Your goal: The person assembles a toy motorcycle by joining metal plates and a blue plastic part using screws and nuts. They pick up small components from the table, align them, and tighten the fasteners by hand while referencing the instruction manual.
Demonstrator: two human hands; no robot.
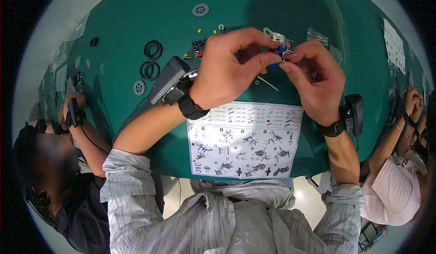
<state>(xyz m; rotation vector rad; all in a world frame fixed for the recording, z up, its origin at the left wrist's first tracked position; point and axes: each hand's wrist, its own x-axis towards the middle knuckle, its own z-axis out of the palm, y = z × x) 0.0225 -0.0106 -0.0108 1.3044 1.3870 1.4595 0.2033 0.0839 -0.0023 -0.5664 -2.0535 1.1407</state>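
Note:
Above the green table, my left hand (229,67) pinches a small assembly of blue and silver metal parts (281,48) between thumb and fingers. Opposite it, my right hand (320,74) is closed on the right side of the same assembly, its thumb and index fingertips meeting there. The fingers partly hide the pieces, so I cannot make out how they join. Just below the hands lie a thin metal rod (268,83) and a small nut (256,82). Nearest me is a printed instruction sheet (245,140) with assembly drawings.
Black rubber rings (153,50) and grey spoked wheels (200,10) lie to the left and back. Small yellow parts (199,30) are behind my left hand. A plastic bag of parts (317,37) is behind my right hand. Co-workers (399,186) sit on both sides.

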